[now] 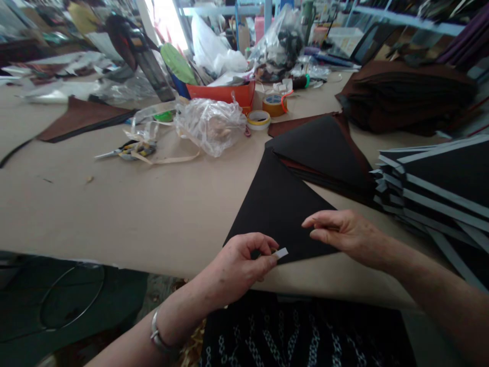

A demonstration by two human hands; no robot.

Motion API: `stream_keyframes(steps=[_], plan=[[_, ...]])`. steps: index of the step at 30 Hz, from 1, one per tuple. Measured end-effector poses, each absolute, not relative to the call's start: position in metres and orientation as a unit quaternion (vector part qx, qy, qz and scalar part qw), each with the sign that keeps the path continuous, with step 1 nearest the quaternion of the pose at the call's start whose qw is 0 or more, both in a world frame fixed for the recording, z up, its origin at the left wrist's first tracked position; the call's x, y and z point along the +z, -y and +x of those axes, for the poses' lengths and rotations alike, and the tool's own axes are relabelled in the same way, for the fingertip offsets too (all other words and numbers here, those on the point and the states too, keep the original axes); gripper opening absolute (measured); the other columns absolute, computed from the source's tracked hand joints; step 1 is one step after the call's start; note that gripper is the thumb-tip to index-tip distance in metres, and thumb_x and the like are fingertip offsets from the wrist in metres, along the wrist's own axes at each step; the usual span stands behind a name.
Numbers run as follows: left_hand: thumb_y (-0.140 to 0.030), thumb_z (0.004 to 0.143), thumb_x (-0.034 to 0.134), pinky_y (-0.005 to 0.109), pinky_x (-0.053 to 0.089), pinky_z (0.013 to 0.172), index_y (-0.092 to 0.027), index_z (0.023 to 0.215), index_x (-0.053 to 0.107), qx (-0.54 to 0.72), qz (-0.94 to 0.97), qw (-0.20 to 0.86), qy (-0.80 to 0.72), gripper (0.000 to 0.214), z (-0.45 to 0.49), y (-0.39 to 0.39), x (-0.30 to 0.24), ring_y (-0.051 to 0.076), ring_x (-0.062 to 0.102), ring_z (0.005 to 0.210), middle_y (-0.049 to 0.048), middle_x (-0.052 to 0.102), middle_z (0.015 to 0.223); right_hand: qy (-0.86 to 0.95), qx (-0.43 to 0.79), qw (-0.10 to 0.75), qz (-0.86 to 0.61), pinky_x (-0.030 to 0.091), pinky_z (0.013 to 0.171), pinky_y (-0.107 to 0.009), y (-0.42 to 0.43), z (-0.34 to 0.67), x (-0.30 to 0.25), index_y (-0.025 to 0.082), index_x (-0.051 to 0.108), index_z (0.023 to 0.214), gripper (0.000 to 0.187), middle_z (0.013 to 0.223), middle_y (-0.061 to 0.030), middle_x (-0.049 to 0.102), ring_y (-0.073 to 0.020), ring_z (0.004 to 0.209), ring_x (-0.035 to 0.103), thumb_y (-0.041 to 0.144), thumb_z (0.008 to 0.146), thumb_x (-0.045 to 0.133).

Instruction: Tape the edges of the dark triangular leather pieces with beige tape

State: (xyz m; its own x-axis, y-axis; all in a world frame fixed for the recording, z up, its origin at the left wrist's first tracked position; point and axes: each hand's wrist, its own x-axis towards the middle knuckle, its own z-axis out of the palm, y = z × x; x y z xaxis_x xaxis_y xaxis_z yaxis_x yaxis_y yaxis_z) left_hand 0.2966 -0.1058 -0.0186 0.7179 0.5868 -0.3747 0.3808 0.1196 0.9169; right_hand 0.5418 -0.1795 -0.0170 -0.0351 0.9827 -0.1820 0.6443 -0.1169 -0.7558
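Observation:
My left hand is closed in a pinch on a small strip of white tape, whose pale end sticks out past the fingertips. Whatever else lies inside the curled fingers is hidden. Under and beyond both hands, a black flat panel with a pointed far end lies on the table near its front edge. My right hand hovers over the panel's right part. Its thumb and fingers are bent toward each other with a narrow gap, and I see nothing between them.
Black and brown panels are stacked beyond the black one. White-edged black pieces pile up at right, with brown pieces behind. Pliers, a clear plastic bag, tape rolls and an orange box are farther back.

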Motion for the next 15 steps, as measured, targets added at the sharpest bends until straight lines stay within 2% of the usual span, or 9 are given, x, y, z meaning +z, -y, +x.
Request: stream_keyframes(steps=[2, 5, 8, 11, 15], plan=[[-0.036, 0.075, 0.062, 0.021, 0.034, 0.047, -0.015, 0.066, 0.054, 0.057, 0.641, 0.668, -0.373, 0.025, 0.301, 0.108, -0.02, 0.006, 0.041, 0.05, 0.0038, 0.063, 0.081, 0.566, 0.463, 0.293, -0.617, 0.045, 0.065, -0.026, 0.188, 0.519, -0.012, 0.021, 0.065, 0.096, 0.019, 0.083, -0.0014, 0.064, -0.0148, 0.073, 0.057, 0.033, 0.084, 0.057], [-0.04, 0.075, 0.062, 0.02, 0.024, 0.042, -0.016, 0.069, 0.057, 0.048, 0.667, 0.636, -0.386, 0.026, 0.307, 0.109, -0.022, 0.006, 0.034, 0.045, -0.0039, 0.047, 0.054, 0.51, 0.515, 0.33, -0.605, 0.041, 0.061, -0.025, 0.191, 0.496, -0.013, 0.019, 0.063, 0.087, 0.014, 0.076, 0.0005, 0.06, -0.0128, 0.066, 0.052, 0.031, 0.079, 0.062], [-0.041, 0.076, 0.061, 0.02, 0.021, 0.042, -0.016, 0.065, 0.056, 0.06, 0.7, 0.603, -0.379, 0.028, 0.31, 0.108, -0.021, 0.006, 0.029, 0.045, -0.0058, 0.04, 0.05, 0.503, 0.514, 0.34, -0.607, 0.037, 0.058, -0.024, 0.185, 0.491, -0.022, 0.018, 0.06, 0.078, 0.007, 0.068, 0.0029, 0.054, -0.0106, 0.061, 0.045, 0.025, 0.078, 0.06], [-0.041, 0.078, 0.058, 0.019, 0.024, 0.044, -0.016, 0.064, 0.055, 0.05, 0.713, 0.595, -0.367, 0.029, 0.311, 0.108, -0.022, 0.007, 0.032, 0.048, -0.0048, 0.044, 0.052, 0.511, 0.513, 0.335, -0.604, 0.032, 0.054, -0.023, 0.181, 0.491, -0.027, 0.018, 0.056, 0.071, 0.007, 0.062, 0.0047, 0.047, -0.009, 0.056, 0.039, 0.02, 0.078, 0.056], [-0.039, 0.078, 0.057, 0.019, 0.027, 0.046, -0.017, 0.065, 0.057, -0.032, 0.735, 0.579, -0.352, 0.025, 0.3, 0.106, -0.037, 0.008, 0.038, 0.05, -0.0042, 0.047, 0.054, 0.494, 0.534, 0.351, -0.589, 0.032, 0.056, -0.022, 0.187, 0.494, -0.028, 0.018, 0.053, 0.068, 0.009, 0.062, 0.005, 0.047, -0.0086, 0.058, 0.04, 0.017, 0.077, 0.053]])
